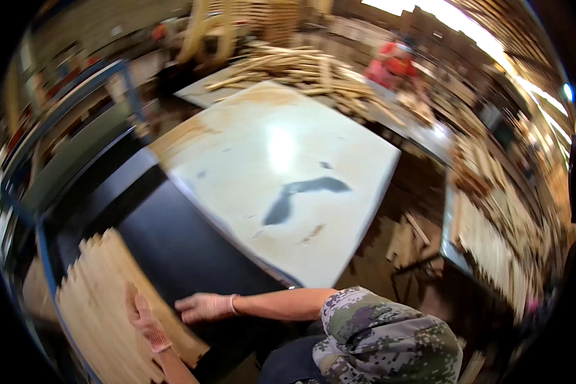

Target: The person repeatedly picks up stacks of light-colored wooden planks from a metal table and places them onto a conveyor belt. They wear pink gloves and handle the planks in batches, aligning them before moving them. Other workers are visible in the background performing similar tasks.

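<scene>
**Hand positions at wooden strips (99,281)**

Left hand (148,323): fingers extended over the strips, released; contact indistinct. Right hand (205,308): fingers outstretched, unclenched, just beside them. The strips lie side by side on the black surface (185,224), near the white worktop (230,160).

A broad layer of pale yellowish-tan wooden strips (102,275) lies flat, the strips set side by side with their long edges close together. Their far ends are staggered into a jagged line, and the near right corner is notched too. The long right-hand edge runs even, bordering the smooth black flat bed (179,230) carrying them.
</scene>
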`<state>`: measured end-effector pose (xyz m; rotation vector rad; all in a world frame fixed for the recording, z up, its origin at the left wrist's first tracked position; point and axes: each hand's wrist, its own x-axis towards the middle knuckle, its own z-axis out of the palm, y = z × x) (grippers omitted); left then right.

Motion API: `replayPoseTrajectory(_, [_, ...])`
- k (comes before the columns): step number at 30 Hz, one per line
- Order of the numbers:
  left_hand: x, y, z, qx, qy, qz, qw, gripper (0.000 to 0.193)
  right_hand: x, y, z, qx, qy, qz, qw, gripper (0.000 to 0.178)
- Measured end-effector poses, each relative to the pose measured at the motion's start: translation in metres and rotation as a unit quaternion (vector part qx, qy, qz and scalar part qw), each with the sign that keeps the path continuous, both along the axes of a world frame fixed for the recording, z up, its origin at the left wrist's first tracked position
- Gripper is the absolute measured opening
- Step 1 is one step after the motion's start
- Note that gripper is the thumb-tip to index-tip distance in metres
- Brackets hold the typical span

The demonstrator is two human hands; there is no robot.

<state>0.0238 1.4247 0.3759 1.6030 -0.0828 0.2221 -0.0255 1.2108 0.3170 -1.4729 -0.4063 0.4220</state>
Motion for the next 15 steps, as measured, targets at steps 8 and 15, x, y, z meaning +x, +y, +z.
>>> replayPoseTrajectory(8, [-0.057,-0.233,-0.007,-0.094,0.027,-0.210,0.973,0.047,-0.203,-0.189,-0.028,0.048,0.157,0.100,0.981,0.062])
replayPoseTrajectory(15, [-0.167,-0.430,-0.019,-0.094,0.120,-0.343,0.927,0.046,-0.427,-0.417,-0.071,-0.176,0.287,-0.319,0.886,0.050])
